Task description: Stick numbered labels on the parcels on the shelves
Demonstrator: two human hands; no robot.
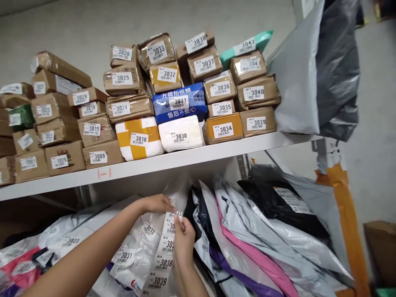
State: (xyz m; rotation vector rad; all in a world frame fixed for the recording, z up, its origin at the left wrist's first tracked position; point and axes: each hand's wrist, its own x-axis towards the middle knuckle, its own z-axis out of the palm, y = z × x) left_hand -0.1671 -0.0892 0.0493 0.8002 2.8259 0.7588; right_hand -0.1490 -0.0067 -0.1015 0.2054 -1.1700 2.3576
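A strip of white number labels (163, 262) hangs below my two hands, with 3038 and 3039 readable on it. My right hand (185, 239) pinches the strip near its upper end, thumb on top, covering parts of some numbers. At the top label, which reads 3035, the fingers of my left hand (157, 203) are closed on its edge. Behind the strip stands a translucent plastic bag (177, 187). Left of the strip are white plastic parcels bearing labels 3033 (149, 228) and 3031 (125, 255).
Above, a white shelf (198, 153) carries stacked, numbered boxes, among them a blue parcel (179, 103). Grey mailer bags (297, 74) lean at its right end. Several bags, including a black mailer (281, 202), fill the lower shelf. Orange tape (349, 231) wraps the right post.
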